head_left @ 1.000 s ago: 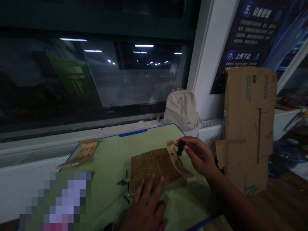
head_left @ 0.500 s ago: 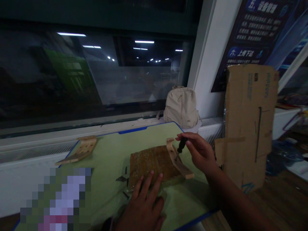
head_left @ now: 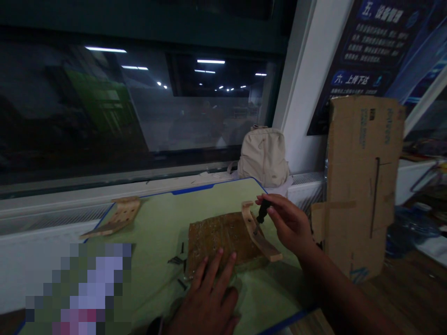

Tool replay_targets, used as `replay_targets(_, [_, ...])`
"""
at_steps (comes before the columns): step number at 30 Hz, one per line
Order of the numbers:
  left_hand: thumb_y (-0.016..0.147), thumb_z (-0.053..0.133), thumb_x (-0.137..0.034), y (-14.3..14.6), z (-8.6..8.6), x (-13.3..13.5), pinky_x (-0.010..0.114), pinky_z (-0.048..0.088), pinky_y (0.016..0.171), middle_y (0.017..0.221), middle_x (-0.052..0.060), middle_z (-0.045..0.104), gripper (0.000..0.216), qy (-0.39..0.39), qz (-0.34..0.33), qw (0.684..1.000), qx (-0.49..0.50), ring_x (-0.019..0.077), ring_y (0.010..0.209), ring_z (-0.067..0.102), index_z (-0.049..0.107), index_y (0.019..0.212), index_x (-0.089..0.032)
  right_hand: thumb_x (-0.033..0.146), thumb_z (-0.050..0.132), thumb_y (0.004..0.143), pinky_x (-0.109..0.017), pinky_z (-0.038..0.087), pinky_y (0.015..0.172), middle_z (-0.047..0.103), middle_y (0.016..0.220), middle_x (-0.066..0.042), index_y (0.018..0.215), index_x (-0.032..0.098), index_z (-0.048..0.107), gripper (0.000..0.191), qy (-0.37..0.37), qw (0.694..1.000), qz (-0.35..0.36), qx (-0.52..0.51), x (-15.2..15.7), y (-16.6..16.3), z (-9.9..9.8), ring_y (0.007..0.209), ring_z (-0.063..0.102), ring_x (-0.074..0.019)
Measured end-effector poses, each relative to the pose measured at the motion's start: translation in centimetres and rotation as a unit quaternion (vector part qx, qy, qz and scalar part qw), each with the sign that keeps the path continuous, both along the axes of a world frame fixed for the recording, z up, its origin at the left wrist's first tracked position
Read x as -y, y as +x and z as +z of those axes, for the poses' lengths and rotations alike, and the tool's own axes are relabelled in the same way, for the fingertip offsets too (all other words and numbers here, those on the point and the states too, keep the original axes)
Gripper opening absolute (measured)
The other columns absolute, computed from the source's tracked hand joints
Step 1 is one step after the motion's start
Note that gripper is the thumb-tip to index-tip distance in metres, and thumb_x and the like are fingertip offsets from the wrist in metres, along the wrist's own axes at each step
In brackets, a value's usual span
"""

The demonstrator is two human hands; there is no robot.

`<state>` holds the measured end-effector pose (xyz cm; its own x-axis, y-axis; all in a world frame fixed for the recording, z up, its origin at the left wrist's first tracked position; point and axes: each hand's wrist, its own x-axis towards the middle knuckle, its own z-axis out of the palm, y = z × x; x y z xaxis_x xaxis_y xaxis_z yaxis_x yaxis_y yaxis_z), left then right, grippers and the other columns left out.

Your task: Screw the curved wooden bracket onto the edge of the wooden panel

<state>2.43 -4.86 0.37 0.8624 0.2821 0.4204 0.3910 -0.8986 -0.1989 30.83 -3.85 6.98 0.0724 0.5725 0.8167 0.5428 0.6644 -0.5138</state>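
A brown perforated wooden board (head_left: 218, 239) lies on a green mat (head_left: 160, 228). A curved pale wooden strip (head_left: 259, 235) stands on the board's right edge. My right hand (head_left: 288, 223) is closed round a small black-handled screwdriver (head_left: 261, 213), its tip down on the strip. My left hand (head_left: 207, 300) lies flat with fingers spread, pressing the board's near edge. Several dark screws (head_left: 178, 263) are scattered on the mat just left of the board.
A second curved wooden piece (head_left: 117, 218) lies at the mat's far left. A beige backpack (head_left: 263, 156) sits on the sill under a dark window. A tall cardboard piece (head_left: 361, 179) stands to the right. A pixelated patch covers the near left.
The view has shifted slightly. My right hand has stayed on the screwdriver at the strip with small turns; my left hand has stayed on the board.
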Motion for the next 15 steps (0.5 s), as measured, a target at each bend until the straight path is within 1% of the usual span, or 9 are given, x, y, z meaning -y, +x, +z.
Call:
replay_targets(2, [0.095,0.068,-0.052,0.0,0.0,-0.1,0.051,0.023,0.122,0.164,0.012,0.042,0.03,0.0,-0.001,1.0,0.0,0.0359,0.151,0.035,0.065,0.102,-0.024,0.022,0.064,0.099,-0.042,0.062,0.088,0.074,0.107,-0.006,0.124,0.031,0.068,0.027,0.014,0.999,-0.015,-0.026,-0.1,0.0,-0.2,0.099,0.073,-0.0215])
replay_targets(5, [0.095,0.069,-0.052,0.1,0.3,0.1,0.051,0.024,0.122,0.163,0.011,0.043,0.029,-0.005,0.001,1.0,-0.002,0.0355,0.151,0.035,0.066,0.104,-0.024,0.023,0.072,0.092,-0.032,0.061,0.071,0.067,0.094,-0.003,0.113,0.029,0.068,0.022,0.042,0.996,-0.035,-0.064,-0.2,0.0,-0.1,0.081,0.069,-0.0165])
replay_targets(7, [0.095,0.068,-0.052,0.1,0.6,0.3,0.05,0.025,0.122,0.164,0.011,0.041,0.03,-0.003,0.008,1.0,0.0,0.0354,0.151,0.036,0.066,0.107,-0.024,0.024,0.074,0.09,-0.03,0.059,0.066,0.065,0.09,-0.002,0.111,0.028,0.068,0.022,0.056,0.997,-0.033,-0.049,0.0,-0.1,0.0,0.077,0.066,-0.0158])
replay_targets(8, [0.095,0.068,-0.052,0.2,0.7,0.4,0.05,0.026,0.121,0.165,0.011,0.041,0.031,0.001,0.01,1.0,0.003,0.0353,0.151,0.036,0.065,0.108,-0.024,0.024,0.074,0.091,-0.031,0.059,0.068,0.066,0.091,-0.003,0.112,0.028,0.069,0.022,0.058,0.998,-0.025,-0.03,0.0,-0.2,0.1,0.08,0.066,-0.0171])
replay_targets(10, [0.096,0.067,-0.053,0.2,0.9,0.5,0.049,0.027,0.121,0.165,0.011,0.041,0.032,0.008,0.012,1.0,0.008,0.0352,0.15,0.038,0.065,0.109,-0.024,0.026,0.069,0.094,-0.037,0.061,0.076,0.07,0.099,-0.006,0.117,0.029,0.07,0.023,0.045,0.999,-0.003,0.002,0.1,-0.3,0.1,0.093,0.069,-0.0209])
replay_targets(12, [0.096,0.066,-0.054,0.3,1.0,0.5,0.049,0.025,0.121,0.163,0.012,0.042,0.033,0.011,0.01,1.0,0.008,0.0352,0.15,0.038,0.065,0.108,-0.024,0.027,0.062,0.099,-0.041,0.062,0.086,0.073,0.11,-0.008,0.125,0.03,0.067,0.026,0.01,1.0,0.02,-0.007,0.1,-0.3,0.0,0.104,0.072,-0.0224])
replay_targets(14, [0.096,0.066,-0.054,0.2,0.8,0.4,0.049,0.021,0.122,0.163,0.012,0.043,0.032,0.012,0.008,1.0,0.01,0.0349,0.15,0.038,0.065,0.108,-0.024,0.027,0.06,0.101,-0.04,0.063,0.088,0.075,0.112,-0.007,0.126,0.03,0.065,0.025,-0.025,0.998,0.032,-0.049,-0.1,-0.3,-0.1,0.103,0.074,-0.0208])
replay_targets(15, [0.096,0.066,-0.053,0.2,0.7,0.3,0.049,0.019,0.123,0.163,0.012,0.043,0.032,0.012,0.006,1.0,0.01,0.0348,0.151,0.037,0.065,0.108,-0.024,0.028,0.062,0.101,-0.037,0.063,0.084,0.075,0.108,-0.006,0.123,0.029,0.065,0.023,-0.035,0.996,0.032,-0.073,-0.2,-0.3,-0.3,0.099,0.075,-0.0196])
